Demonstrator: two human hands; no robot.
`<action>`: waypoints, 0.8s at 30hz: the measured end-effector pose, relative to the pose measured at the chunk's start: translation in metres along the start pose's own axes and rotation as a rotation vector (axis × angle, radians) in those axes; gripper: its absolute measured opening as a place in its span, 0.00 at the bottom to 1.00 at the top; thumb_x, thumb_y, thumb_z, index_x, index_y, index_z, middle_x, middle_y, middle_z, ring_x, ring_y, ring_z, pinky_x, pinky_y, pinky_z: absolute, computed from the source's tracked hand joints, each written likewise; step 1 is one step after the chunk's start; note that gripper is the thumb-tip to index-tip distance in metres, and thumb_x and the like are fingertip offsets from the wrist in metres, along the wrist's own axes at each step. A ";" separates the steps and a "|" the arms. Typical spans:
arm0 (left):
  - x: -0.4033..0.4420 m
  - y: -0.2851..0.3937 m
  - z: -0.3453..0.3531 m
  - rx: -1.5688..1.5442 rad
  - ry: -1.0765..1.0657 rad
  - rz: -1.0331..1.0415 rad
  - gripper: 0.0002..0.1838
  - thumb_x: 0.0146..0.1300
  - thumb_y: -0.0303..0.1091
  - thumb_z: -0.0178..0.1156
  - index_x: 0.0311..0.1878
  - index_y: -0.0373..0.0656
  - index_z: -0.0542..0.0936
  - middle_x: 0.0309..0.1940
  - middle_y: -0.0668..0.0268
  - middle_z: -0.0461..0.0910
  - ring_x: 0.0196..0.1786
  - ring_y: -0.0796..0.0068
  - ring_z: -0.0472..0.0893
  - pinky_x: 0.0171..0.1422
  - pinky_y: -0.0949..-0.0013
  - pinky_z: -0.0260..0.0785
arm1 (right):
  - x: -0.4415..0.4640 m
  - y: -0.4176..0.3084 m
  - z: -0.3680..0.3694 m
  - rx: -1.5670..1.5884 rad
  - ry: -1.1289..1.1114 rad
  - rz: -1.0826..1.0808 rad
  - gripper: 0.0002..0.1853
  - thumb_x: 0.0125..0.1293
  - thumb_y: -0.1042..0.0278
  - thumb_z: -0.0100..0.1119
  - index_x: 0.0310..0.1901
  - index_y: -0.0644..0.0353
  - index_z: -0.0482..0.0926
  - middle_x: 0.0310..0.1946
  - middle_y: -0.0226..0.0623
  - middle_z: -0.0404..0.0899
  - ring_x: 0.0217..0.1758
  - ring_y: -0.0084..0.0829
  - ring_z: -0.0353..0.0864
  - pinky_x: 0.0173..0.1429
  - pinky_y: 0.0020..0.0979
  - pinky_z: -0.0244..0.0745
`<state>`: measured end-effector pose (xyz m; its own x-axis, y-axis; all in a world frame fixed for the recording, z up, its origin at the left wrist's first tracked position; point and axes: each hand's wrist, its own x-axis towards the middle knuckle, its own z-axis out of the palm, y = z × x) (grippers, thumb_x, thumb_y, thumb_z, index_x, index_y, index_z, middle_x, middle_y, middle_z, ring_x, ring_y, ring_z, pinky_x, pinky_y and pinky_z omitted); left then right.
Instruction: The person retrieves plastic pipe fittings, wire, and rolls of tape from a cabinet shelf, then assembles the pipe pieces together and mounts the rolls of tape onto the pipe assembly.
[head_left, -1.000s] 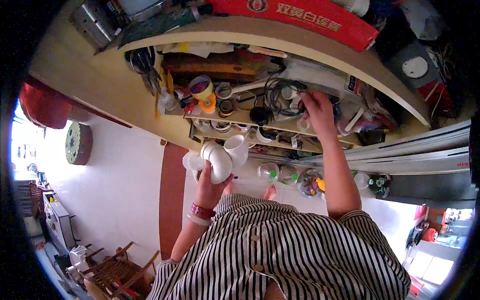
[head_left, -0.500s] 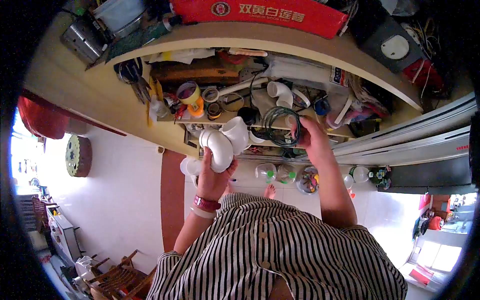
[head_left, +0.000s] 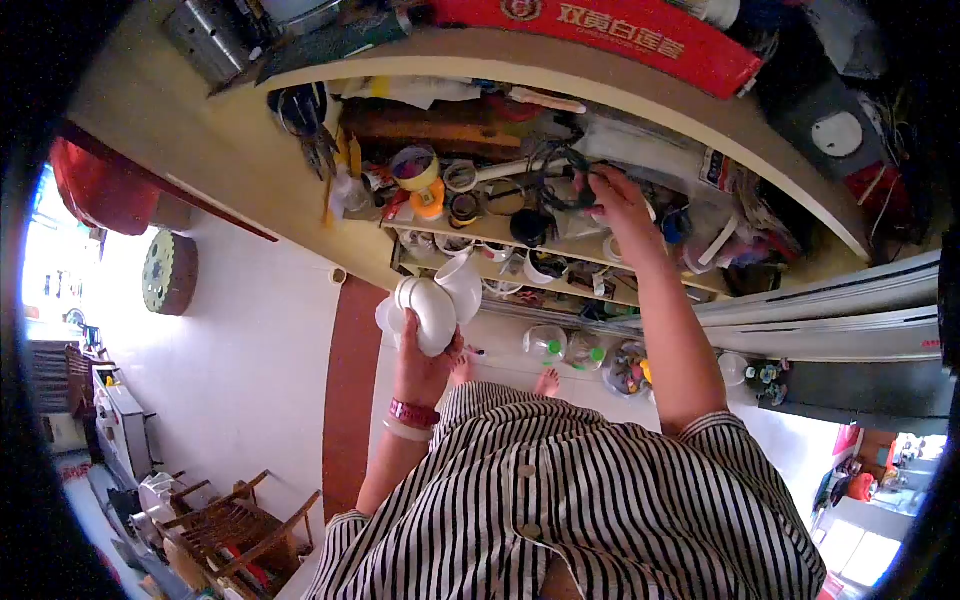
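Note:
My left hand (head_left: 425,365) is closed around white curved pipe fittings (head_left: 432,315), held in front of the lower shelf. One fitting's round opening faces up. Over the upper shelf, my right hand (head_left: 618,205) pinches a coil of dark cable (head_left: 560,180). The coil hangs to the left of my fingers, over the shelf's contents. A black round item (head_left: 530,228) is below the coil. To its left are a roll of dark tape (head_left: 464,208) and an orange roll (head_left: 428,200).
A red box (head_left: 620,38) lies on the cabinet top. Plastic bottles (head_left: 545,343) stand on the floor below the shelves. A wooden chair (head_left: 235,530) is at lower left, and a round stool (head_left: 170,272) is further up.
My right hand lifted the cable coil off the shelf and toward me, then moved it back up over the upper shelf. My left hand still holds the white fittings.

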<state>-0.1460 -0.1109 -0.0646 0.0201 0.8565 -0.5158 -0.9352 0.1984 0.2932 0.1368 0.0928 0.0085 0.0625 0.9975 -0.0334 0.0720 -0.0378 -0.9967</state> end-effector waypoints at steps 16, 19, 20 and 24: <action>-0.002 -0.004 -0.012 0.304 -0.036 0.156 0.24 0.71 0.54 0.55 0.61 0.50 0.72 0.51 0.66 0.78 0.51 0.70 0.77 0.52 0.65 0.73 | -0.007 0.063 0.050 -0.993 -0.008 -0.577 0.17 0.59 0.66 0.64 0.51 0.55 0.76 0.48 0.46 0.77 0.44 0.48 0.80 0.47 0.45 0.77; 0.000 -0.005 -0.012 0.017 0.042 -0.014 0.25 0.71 0.42 0.57 0.68 0.48 0.65 0.56 0.60 0.74 0.55 0.66 0.75 0.57 0.61 0.74 | -0.032 0.071 0.054 -1.025 -0.221 -0.400 0.18 0.60 0.64 0.63 0.51 0.56 0.76 0.52 0.51 0.76 0.52 0.53 0.78 0.52 0.50 0.78; -0.001 -0.009 -0.016 0.168 -0.010 0.089 0.24 0.72 0.46 0.55 0.66 0.48 0.67 0.55 0.59 0.74 0.54 0.65 0.75 0.56 0.62 0.75 | -0.034 0.081 0.055 -1.067 -0.253 -0.341 0.18 0.60 0.64 0.63 0.51 0.57 0.76 0.52 0.51 0.75 0.51 0.53 0.78 0.51 0.50 0.78; 0.010 -0.007 -0.026 0.097 0.020 -0.018 0.24 0.73 0.49 0.53 0.65 0.47 0.69 0.53 0.59 0.75 0.53 0.64 0.76 0.54 0.61 0.75 | -0.019 0.111 0.069 -1.088 -0.103 -0.504 0.21 0.58 0.69 0.63 0.53 0.53 0.72 0.50 0.49 0.71 0.42 0.55 0.80 0.42 0.50 0.79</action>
<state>-0.1487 -0.1158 -0.0925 0.0292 0.8429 -0.5372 -0.8961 0.2601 0.3595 0.0750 0.0739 -0.1064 -0.2903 0.9128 0.2874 0.8706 0.3766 -0.3167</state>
